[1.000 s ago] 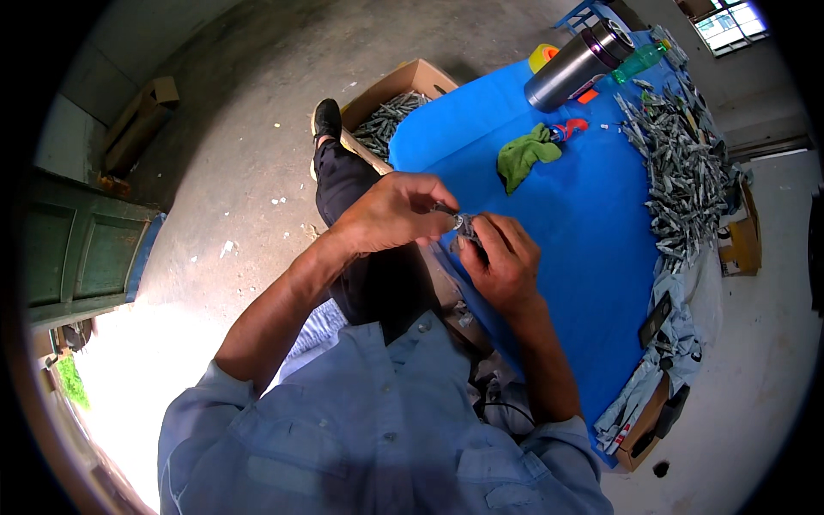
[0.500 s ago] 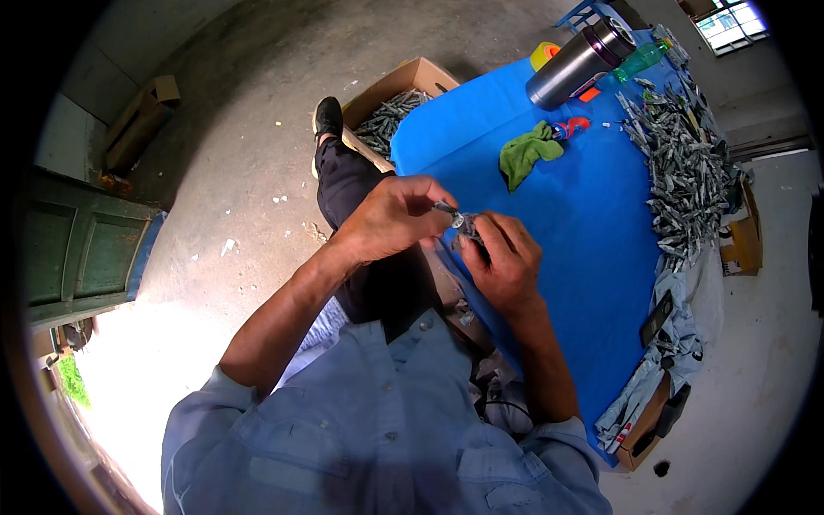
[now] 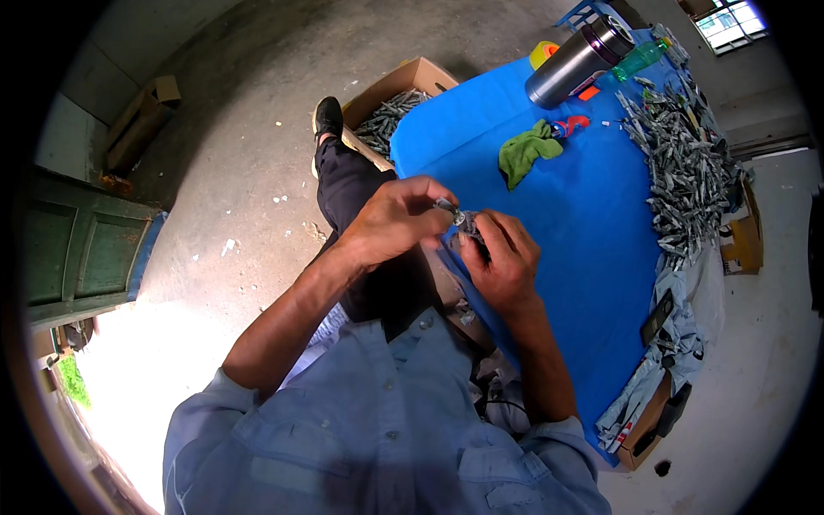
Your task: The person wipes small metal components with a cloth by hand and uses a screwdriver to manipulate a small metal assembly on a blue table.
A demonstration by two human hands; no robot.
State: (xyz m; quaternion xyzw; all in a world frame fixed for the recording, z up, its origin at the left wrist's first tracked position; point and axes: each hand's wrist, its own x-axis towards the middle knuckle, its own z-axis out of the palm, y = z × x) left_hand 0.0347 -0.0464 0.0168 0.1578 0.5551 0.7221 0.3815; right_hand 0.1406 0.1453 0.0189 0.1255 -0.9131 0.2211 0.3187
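Observation:
Above the near edge of the blue-covered table, my two hands meet at a small shiny silvery piece (image 3: 458, 218). My left hand (image 3: 390, 225) pinches it between thumb and fingers; its exact kind is too small to make out. Curled closed from the other side, my right hand (image 3: 508, 270) grips a dark grey crumpled cloth (image 3: 472, 227), which touches the silvery piece. My fingers hide most of both things.
The blue table cover (image 3: 584, 232) carries a green cloth (image 3: 528, 154), a steel flask (image 3: 577, 64), a green bottle (image 3: 642, 60) and a large heap of small metallic pieces (image 3: 687, 172). A cardboard box (image 3: 421, 73) with similar pieces stands on the floor beyond my foot.
The silvery piece has turned slightly between my left fingers and catches the light differently. Both hands stay almost in the same place.

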